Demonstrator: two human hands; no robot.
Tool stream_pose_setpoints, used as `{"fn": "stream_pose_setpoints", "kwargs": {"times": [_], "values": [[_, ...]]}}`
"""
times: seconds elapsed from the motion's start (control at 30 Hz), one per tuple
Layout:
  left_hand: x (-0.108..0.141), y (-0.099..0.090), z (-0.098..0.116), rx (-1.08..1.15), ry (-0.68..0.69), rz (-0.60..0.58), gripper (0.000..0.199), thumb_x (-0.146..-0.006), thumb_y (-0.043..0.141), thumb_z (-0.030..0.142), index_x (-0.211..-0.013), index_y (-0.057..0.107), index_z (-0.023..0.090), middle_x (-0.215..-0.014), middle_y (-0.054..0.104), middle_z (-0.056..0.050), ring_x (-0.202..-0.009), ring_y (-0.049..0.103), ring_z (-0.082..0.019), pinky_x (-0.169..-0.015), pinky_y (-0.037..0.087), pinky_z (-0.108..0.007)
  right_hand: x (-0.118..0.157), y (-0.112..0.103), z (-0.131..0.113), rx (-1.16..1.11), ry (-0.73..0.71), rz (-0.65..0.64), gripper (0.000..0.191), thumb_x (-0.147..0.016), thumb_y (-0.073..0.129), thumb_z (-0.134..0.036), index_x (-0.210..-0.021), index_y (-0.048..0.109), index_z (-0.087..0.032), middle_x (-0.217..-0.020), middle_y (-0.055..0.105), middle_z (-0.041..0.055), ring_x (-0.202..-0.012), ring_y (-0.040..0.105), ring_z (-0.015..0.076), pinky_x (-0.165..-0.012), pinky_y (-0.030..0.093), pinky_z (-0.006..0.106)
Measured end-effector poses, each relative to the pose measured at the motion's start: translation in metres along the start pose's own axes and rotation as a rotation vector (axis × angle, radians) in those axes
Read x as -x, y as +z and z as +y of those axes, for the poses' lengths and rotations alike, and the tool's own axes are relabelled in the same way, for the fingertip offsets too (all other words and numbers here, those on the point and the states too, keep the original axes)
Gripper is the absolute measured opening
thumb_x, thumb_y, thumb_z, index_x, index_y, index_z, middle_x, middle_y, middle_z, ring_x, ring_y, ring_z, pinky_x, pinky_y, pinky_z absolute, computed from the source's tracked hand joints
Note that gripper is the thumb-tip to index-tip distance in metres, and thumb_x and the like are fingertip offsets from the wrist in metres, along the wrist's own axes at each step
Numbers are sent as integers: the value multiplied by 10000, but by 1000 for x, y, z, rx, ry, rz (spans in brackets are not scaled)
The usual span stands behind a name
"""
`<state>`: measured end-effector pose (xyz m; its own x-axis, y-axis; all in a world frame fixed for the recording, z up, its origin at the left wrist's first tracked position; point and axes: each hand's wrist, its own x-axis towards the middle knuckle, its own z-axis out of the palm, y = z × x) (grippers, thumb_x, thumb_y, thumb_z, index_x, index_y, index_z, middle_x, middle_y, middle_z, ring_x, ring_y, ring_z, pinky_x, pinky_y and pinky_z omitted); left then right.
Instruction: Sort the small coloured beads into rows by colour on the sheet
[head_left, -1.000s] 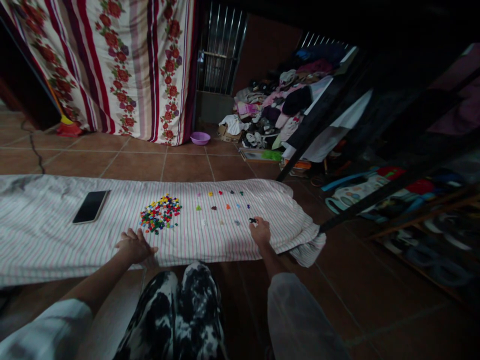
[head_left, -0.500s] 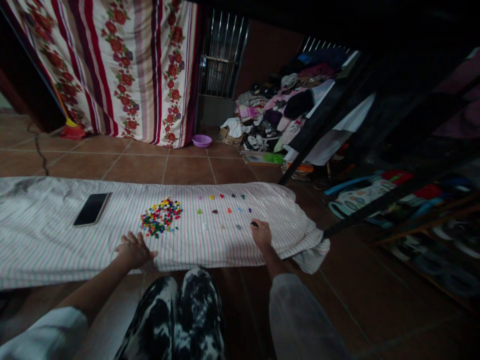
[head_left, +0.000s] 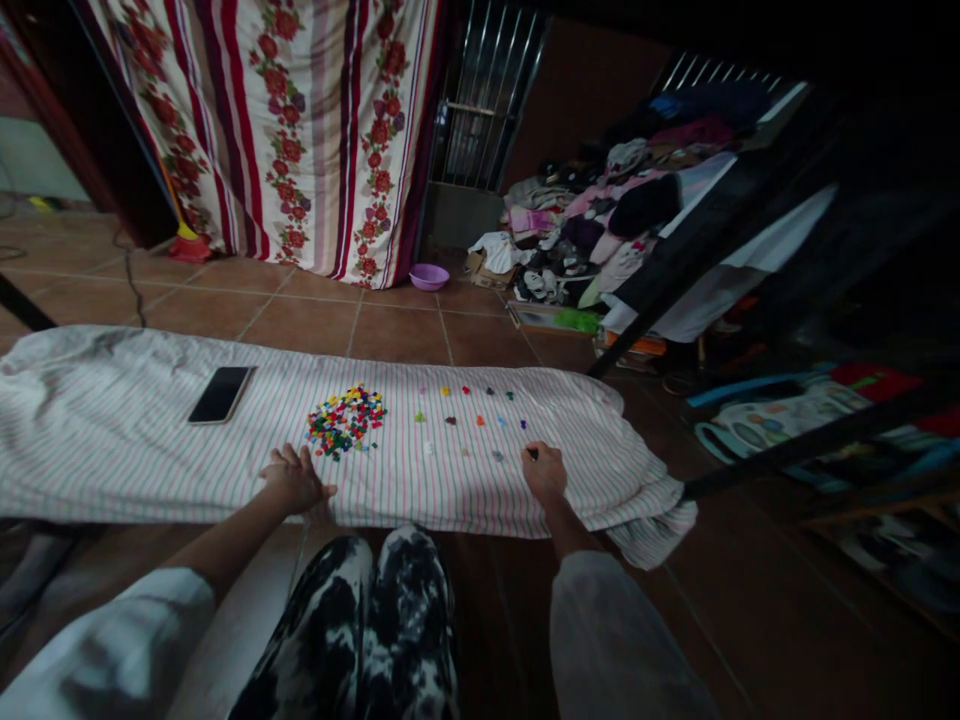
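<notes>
Since the earlier frame, the left hand [head_left: 294, 480] is drawing its spread fingers [head_left: 283, 458] inward, holding nothing, on the striped sheet [head_left: 150, 470]. The right hand [head_left: 544, 472] is pinching a small dark piece [head_left: 532, 454] between its fingers. Most of the coloured pieces are sitting in a mixed heap [head_left: 346, 421], while a few single pieces [head_left: 465, 408] are lying spaced in rows to its right. A phone [head_left: 220, 394] is lying farther left. Beyond, a purple basin [head_left: 429, 277] is sitting on the floor tiles [head_left: 397, 335], its contents hidden, near a clothes pile [head_left: 592, 220].

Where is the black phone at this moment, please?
In the head view, the smartphone lies screen up on the striped cloth, left of the pile of small coloured pieces and beyond the left hand.
</notes>
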<state>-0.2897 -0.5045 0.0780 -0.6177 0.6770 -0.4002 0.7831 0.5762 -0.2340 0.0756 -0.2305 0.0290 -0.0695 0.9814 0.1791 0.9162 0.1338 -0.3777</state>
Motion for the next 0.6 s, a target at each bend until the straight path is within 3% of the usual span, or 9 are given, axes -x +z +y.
{"fn": "stream_pose_setpoints", "kwargs": {"times": [0.23, 0.6], "values": [[4, -7, 3, -18, -16, -33, 966, -834, 327, 685, -1496, 147, 4, -1543, 172, -330, -1401, 213, -510, -893, 449, -562, -2, 4, 6, 0, -3, -16, 250, -848, 529, -258, -1026, 688, -182, -995, 627, 109, -993, 572, 221, -819, 449, 303], [0, -6, 3, 19, -28, -59, 1095, -770, 295, 811, -1501, 118, 15, -1555, 109, -323, -1416, 162, -515, -942, 408, -592, -8, 8, 20, -155, -103, 48, 316, -730, 538, -357, -922, 732, -199, -911, 685, 83, -966, 580, 253, -866, 467, 355]]}}
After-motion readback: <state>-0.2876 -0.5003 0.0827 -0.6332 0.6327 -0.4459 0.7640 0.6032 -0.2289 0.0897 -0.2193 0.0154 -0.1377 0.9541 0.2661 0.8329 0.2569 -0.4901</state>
